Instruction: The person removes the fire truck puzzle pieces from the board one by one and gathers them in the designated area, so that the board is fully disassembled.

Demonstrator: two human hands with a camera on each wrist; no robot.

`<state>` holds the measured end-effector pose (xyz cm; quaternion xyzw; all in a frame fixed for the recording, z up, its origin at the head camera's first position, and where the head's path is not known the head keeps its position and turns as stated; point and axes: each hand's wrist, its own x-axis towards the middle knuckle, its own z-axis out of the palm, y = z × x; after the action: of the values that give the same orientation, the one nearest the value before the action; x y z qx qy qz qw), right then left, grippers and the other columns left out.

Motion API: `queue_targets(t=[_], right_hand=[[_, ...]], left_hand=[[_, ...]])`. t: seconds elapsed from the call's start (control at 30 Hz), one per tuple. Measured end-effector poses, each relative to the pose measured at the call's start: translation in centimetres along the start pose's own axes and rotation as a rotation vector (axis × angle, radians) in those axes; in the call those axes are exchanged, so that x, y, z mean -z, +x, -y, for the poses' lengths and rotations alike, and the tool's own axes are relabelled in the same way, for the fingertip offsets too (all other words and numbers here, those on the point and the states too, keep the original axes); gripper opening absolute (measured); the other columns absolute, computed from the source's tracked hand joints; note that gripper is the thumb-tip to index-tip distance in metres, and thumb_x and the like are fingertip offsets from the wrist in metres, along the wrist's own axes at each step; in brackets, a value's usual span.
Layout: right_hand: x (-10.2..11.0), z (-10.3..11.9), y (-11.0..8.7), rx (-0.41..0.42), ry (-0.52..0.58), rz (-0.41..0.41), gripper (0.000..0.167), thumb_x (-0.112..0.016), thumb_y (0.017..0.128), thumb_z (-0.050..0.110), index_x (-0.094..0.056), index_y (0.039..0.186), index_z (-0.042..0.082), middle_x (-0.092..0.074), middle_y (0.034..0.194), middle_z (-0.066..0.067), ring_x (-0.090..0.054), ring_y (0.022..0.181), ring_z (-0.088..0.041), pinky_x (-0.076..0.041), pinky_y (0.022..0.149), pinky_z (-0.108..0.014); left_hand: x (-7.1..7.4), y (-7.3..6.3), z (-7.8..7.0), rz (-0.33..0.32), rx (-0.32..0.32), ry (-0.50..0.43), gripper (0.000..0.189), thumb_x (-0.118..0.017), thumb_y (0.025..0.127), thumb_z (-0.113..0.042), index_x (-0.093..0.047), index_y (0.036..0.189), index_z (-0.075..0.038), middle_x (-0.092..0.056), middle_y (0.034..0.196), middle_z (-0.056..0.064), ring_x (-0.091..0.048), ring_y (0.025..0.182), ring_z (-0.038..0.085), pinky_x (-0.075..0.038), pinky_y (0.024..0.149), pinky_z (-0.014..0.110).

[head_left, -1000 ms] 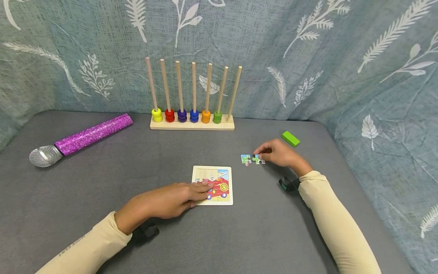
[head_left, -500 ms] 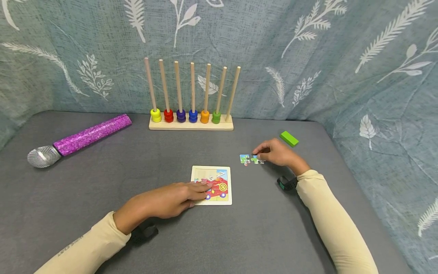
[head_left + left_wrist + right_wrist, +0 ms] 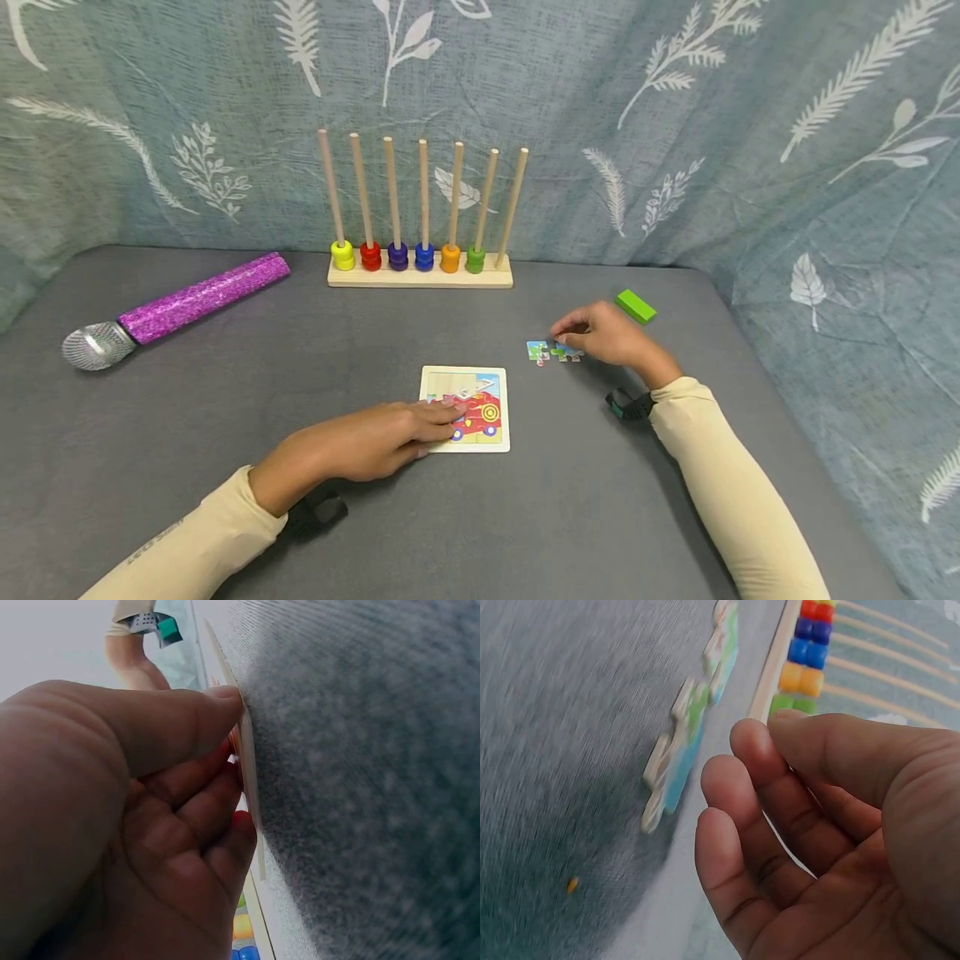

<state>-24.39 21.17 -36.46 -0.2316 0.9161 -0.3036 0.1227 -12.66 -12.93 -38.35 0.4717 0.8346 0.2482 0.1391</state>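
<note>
My left hand (image 3: 367,442) rests on a wooden jigsaw board (image 3: 504,417) with a red car picture. Its fingers lie over the board's left part and hide some of it; in the left wrist view the thumb touches the board's edge. My right hand (image 3: 609,335) hovers just over a loose puzzle piece (image 3: 570,353), its fingers loosely bent and thumb close to the index fingertip. Nothing shows between them in the right wrist view, where that blue and green piece (image 3: 681,769) lies on the table. Another puzzle piece (image 3: 536,350) lies just left of it.
A wooden peg stand (image 3: 420,281) with coloured beads stands at the back. A purple glittery microphone (image 3: 202,297) lies at the left. Beyond my right hand lies a green block (image 3: 636,306). A leaf-patterned cloth (image 3: 555,100) hangs behind the grey table (image 3: 360,350).
My right fingertips have shifted slightly left and come off the puzzle piece, so more of its blue part shows. My left hand stays on the board.
</note>
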Motion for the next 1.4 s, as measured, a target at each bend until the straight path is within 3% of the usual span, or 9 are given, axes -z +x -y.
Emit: queue_targets(t=[0.23,0.47,0.7,0.87,1.17,1.4], right_hand=[[-0.4,1.2,0.3,0.039,0.05,-0.028,0.018,-0.062,0.093,0.004,-0.074,0.106,0.001,-0.072,0.098,-0.007,-0.063,0.083,-0.016,-0.048,0.067,-0.031],[-1.5,2.5,0.6,0.075,0.065,0.029,0.018,-0.062,0.093,0.002,-0.074,0.106,0.001,-0.073,0.095,-0.006,-0.062,0.076,-0.014,-0.046,0.062,-0.028],[-2.3,3.5,0.8,0.127,0.121,0.073,0.019,-0.061,0.092,-0.001,-0.072,0.106,-0.003,-0.073,0.095,-0.009,-0.066,0.075,-0.021,-0.05,0.063,-0.028],[-2.7,4.0,1.1,0.15,0.102,0.076,0.016,-0.063,0.092,0.002,-0.074,0.104,0.0,-0.073,0.094,-0.005,-0.059,0.068,-0.013,-0.046,0.059,-0.025],[-3.5,4.2,1.1,0.216,0.084,0.115,0.016,-0.064,0.092,0.003,-0.075,0.103,0.002,-0.073,0.096,-0.002,-0.063,0.084,-0.01,-0.05,0.071,-0.027],[-4.2,4.9,0.9,0.238,0.116,0.175,0.015,-0.065,0.093,0.005,-0.075,0.104,0.003,-0.072,0.099,-0.002,-0.062,0.083,-0.009,-0.051,0.07,-0.026]], left_hand=[[0.1,0.0,0.0,-0.007,0.0,-0.005,0.039,-0.056,0.094,0.006,-0.058,0.132,0.002,-0.044,0.147,0.014,-0.04,0.135,0.029,-0.038,0.105,0.045],[0.1,0.1,0.0,0.01,0.006,-0.017,0.038,-0.055,0.095,0.005,-0.058,0.133,0.002,-0.044,0.147,0.013,-0.04,0.136,0.029,-0.037,0.105,0.045],[0.1,0.1,0.0,0.01,0.016,-0.027,0.037,-0.055,0.095,0.004,-0.058,0.132,0.002,-0.043,0.148,0.013,-0.039,0.136,0.029,-0.036,0.106,0.045],[0.1,0.1,-0.1,0.015,0.022,-0.028,0.038,-0.055,0.095,0.004,-0.058,0.133,0.001,-0.043,0.148,0.013,-0.039,0.136,0.029,-0.036,0.105,0.046],[0.1,0.2,-0.2,0.031,0.053,-0.048,0.037,-0.055,0.096,0.003,-0.057,0.133,0.002,-0.041,0.149,0.012,-0.037,0.137,0.027,-0.035,0.106,0.046],[0.0,0.3,-0.1,0.026,0.053,-0.051,0.038,-0.055,0.096,0.003,-0.057,0.134,0.002,-0.042,0.149,0.011,-0.037,0.137,0.026,-0.035,0.107,0.045]])
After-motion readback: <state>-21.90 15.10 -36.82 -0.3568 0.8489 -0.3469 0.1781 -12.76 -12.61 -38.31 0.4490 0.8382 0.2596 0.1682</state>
